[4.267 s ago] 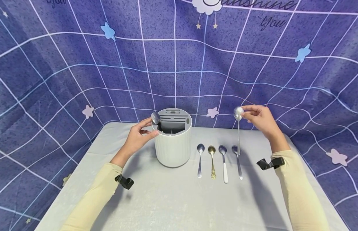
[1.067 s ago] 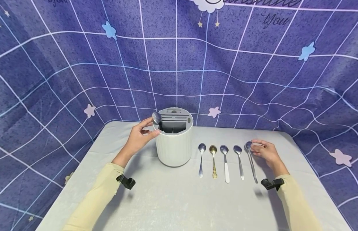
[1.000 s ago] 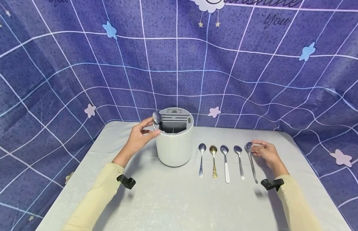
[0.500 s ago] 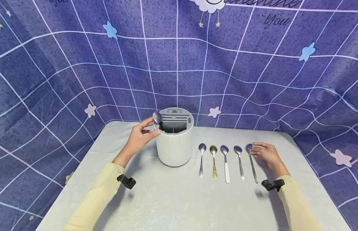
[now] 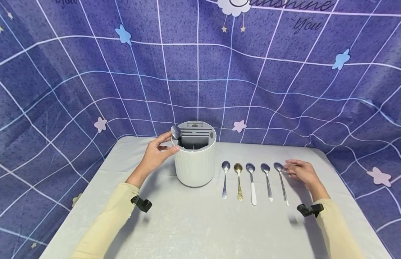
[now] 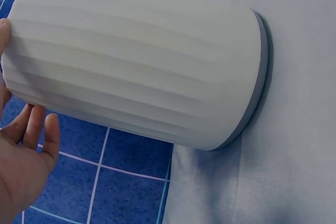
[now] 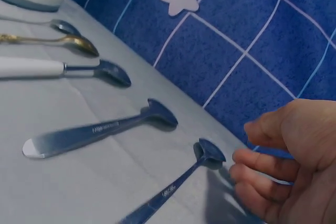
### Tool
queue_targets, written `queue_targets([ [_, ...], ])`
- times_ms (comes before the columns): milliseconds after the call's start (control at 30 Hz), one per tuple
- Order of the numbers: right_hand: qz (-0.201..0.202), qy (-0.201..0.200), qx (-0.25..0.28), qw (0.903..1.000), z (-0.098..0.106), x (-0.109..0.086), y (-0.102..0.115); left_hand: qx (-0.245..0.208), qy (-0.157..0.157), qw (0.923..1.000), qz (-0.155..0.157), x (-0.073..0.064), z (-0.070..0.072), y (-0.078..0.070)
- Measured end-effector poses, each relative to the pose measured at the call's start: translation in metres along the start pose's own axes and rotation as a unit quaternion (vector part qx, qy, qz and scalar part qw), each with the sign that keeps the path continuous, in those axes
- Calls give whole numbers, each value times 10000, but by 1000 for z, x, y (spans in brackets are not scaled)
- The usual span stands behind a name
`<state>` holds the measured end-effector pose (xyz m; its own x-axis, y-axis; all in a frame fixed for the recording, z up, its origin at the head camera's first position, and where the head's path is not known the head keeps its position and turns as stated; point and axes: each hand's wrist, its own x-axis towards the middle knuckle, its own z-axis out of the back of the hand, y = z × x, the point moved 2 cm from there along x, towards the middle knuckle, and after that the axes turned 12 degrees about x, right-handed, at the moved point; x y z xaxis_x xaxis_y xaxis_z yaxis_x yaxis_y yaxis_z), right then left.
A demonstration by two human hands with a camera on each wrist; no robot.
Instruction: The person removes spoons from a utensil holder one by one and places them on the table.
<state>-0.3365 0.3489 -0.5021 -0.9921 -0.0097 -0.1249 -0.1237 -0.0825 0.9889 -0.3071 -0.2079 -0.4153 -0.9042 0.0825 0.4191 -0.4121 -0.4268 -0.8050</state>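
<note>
My left hand [image 5: 156, 151] grips the top left side of a white ribbed utensil holder [image 5: 194, 167], thumb at the front of the rim and fingers farther back. A spoon [image 5: 176, 132] stands in the holder's left part with its bowl up by my fingers. On the right, my right hand [image 5: 304, 173] is just beside the bowl of the rightmost silver spoon [image 5: 282, 183], holding nothing. In the right wrist view, a small gap shows between the fingertips [image 7: 244, 157] and that spoon's bowl.
Left of that spoon lie a plain silver spoon [image 5: 267, 183], a white-handled spoon [image 5: 253, 187], a gold spoon [image 5: 239, 181] and another silver spoon [image 5: 224, 180], in a row. All rest on a grey-white tablecloth [image 5: 187, 223]. A purple-blue grid-patterned curtain [image 5: 200, 64] hangs behind.
My right hand has lowered the silver spoon from the air to the right end of the row, let go, and shifted slightly right. The left hand stays on the utensil holder.
</note>
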Motion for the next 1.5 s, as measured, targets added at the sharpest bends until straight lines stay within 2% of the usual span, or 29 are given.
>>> queue_targets([
  [33, 73, -9, -49, 10000, 0, -1, 1, 38, 21, 10000, 45, 0, 0, 0],
  [133, 345, 2, -71, 9994, -3, -3, 8, 82, 81, 9999, 120, -3, 3, -14],
  [233, 648, 82, 174, 9977, -9, -6, 18, 146, 97, 9997, 163, -3, 3, -16],
  [267, 745, 111, 278, 9968, -11, -6, 23, 129, 84, 9998, 141, -3, 3, -15],
  [367, 1032, 173, 535, 9931, -20, -8, 36, 84, 33, 9999, 82, 0, 1, -2],
  [500, 1483, 171, 531, 9874, -35, -12, 55, -3, 1, 10000, -40, 0, 1, -2],
  [767, 2140, 368, 312, 9756, -75, -14, 100, 9, -39, 10000, 10, 0, 1, 0],
  [900, 2419, 596, -31, 9685, -97, -16, 122, 11, 35, 10000, 24, 0, 1, -7],
  [1133, 2521, 999, -381, 9618, -137, -15, 157, 45, 144, 9998, 96, -5, 6, -33],
  [1500, 2708, 1683, -790, 9445, -201, -14, 193, -17, 150, 9998, 126, -7, 7, -35],
])
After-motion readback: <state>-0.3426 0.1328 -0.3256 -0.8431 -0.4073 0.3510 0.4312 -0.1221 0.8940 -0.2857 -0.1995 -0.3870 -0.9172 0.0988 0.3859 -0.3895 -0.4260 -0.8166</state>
